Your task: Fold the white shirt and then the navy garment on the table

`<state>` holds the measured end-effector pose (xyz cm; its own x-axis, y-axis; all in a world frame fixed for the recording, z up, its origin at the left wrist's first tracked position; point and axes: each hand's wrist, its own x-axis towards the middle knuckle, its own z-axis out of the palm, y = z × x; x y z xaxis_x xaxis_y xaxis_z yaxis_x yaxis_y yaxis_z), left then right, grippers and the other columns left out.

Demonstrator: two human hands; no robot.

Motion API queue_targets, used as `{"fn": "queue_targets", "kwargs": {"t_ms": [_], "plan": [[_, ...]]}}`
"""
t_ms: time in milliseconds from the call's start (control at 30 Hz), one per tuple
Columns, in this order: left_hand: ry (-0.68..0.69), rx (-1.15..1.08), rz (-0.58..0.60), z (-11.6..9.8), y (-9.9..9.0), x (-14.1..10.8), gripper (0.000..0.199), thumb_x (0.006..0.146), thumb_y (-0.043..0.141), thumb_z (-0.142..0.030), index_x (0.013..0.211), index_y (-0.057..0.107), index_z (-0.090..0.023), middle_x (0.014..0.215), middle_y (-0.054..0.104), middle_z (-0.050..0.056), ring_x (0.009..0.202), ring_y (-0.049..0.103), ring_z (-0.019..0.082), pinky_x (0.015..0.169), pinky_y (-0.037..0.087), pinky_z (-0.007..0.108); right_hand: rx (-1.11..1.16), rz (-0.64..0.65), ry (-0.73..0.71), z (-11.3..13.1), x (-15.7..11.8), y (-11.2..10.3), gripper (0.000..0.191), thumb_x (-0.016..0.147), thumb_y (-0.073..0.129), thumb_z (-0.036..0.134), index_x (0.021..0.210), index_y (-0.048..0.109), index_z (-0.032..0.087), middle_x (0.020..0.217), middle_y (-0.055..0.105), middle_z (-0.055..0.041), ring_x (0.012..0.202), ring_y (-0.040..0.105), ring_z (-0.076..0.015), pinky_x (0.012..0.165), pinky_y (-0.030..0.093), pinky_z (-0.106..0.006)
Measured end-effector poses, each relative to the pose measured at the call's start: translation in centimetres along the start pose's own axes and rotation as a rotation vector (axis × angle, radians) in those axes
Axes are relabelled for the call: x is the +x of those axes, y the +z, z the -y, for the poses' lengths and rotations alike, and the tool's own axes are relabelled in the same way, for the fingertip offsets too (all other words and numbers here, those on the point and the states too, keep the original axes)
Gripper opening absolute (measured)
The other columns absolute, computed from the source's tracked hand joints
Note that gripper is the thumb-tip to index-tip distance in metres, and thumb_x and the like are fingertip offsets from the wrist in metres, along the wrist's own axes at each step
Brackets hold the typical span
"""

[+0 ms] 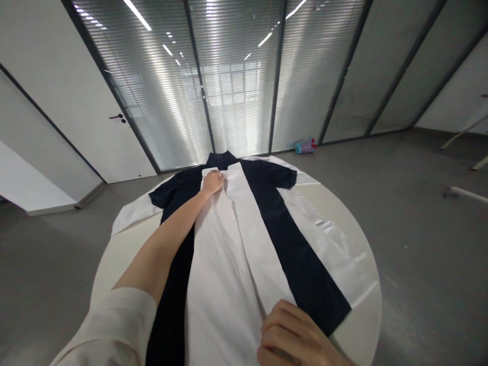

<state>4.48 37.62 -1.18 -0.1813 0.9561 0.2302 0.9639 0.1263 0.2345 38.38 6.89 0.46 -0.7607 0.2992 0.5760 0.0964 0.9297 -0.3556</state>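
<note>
White trousers [217,244] lie lengthwise over a dark navy short-sleeved garment [301,254], waist end away from me. Under the navy piece a white garment [324,234] spreads out to both sides. My left hand [213,181] reaches to the far waist end, its fingers closed on the cloth beside the central gap. Close to me, my right hand [292,335] has its fingers curled on the edge of the right trouser leg. The near ends of the trousers run out of view at the bottom.
All the clothes lie on a round white table [366,310]. Behind it stand glass partitions with blinds [240,101] and a white door [110,147] at left. A blue and pink basket [305,146] lies on the grey floor; pale furniture legs [467,194] stand at right.
</note>
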Motion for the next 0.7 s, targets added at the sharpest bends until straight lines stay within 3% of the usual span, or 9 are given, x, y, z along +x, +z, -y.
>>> {"fn": "queue_targets", "kwargs": {"t_ms": [167,267,367,467,533,633,700], "plan": [[0.08,0.025,0.055,0.2,0.8,-0.9,0.057,0.104,0.036,-0.046,0.15,0.044,-0.013,0.161,0.036,0.017,0.151,0.028,0.031,0.12,0.022,0.049,0.049,0.031,0.035,-0.8,-0.8,1.4,0.039,0.102,0.044,0.013,0.063,0.047,0.019,0.06,0.05,0.0028,0.059,0.046,-0.0101,0.062,0.043,-0.026],[0.092,0.019,0.066,-0.3,0.6,-1.3,0.058,0.106,0.031,-0.044,0.152,0.04,-0.01,0.162,0.033,0.019,0.151,0.027,0.033,0.12,0.022,0.052,0.015,-0.017,-0.023,-0.6,0.4,0.0,0.039,0.103,0.038,0.012,0.068,0.052,0.017,0.065,0.054,0.0003,0.063,0.047,-0.012,0.064,0.04,-0.03],[0.13,-0.006,0.065,-1.8,-0.4,-2.9,0.055,0.108,0.023,-0.038,0.149,0.044,-0.008,0.159,0.038,0.02,0.149,0.034,0.03,0.119,0.026,0.048,0.017,-0.094,-0.106,-0.4,2.7,-1.7,0.036,0.106,0.041,0.025,0.075,0.058,0.016,0.069,0.057,-0.0026,0.068,0.05,-0.0142,0.065,0.039,-0.032],[0.233,-0.053,0.073,-3.6,-2.6,-7.4,0.054,0.109,0.019,-0.038,0.148,0.048,-0.014,0.157,0.045,0.013,0.146,0.04,0.023,0.12,0.029,0.041,0.006,-0.127,-0.187,-0.9,5.3,-2.8,0.026,0.101,0.048,0.024,0.082,0.062,0.014,0.072,0.059,-0.004,0.069,0.052,-0.0156,0.066,0.04,-0.033],[0.438,-0.098,0.092,-4.1,-5.1,-11.7,0.052,0.109,0.024,-0.044,0.147,0.052,-0.021,0.157,0.046,0.008,0.148,0.038,0.023,0.122,0.026,0.043,-0.01,-0.154,-0.205,-1.5,6.8,-3.0,0.019,0.097,0.05,0.02,0.084,0.063,0.014,0.074,0.061,-0.0049,0.069,0.053,-0.0159,0.067,0.041,-0.034],[0.761,-0.084,0.141,-3.2,-9.4,-17.7,0.049,0.106,0.037,-0.051,0.143,0.056,-0.025,0.158,0.045,0.007,0.151,0.032,0.026,0.124,0.021,0.049,0.002,-0.185,-0.199,-2.7,9.0,-2.9,0.017,0.097,0.052,0.018,0.085,0.064,0.015,0.077,0.063,-0.0056,0.071,0.055,-0.0158,0.069,0.043,-0.034],[0.769,-0.069,0.132,-1.7,-11.2,-20.5,0.05,0.104,0.04,-0.051,0.144,0.056,-0.025,0.159,0.042,0.008,0.153,0.027,0.028,0.125,0.019,0.051,0.032,-0.197,-0.17,-3.5,10.4,-2.4,0.019,0.098,0.051,0.018,0.087,0.066,0.015,0.082,0.065,-0.0064,0.076,0.059,-0.0167,0.073,0.045,-0.035]]}}
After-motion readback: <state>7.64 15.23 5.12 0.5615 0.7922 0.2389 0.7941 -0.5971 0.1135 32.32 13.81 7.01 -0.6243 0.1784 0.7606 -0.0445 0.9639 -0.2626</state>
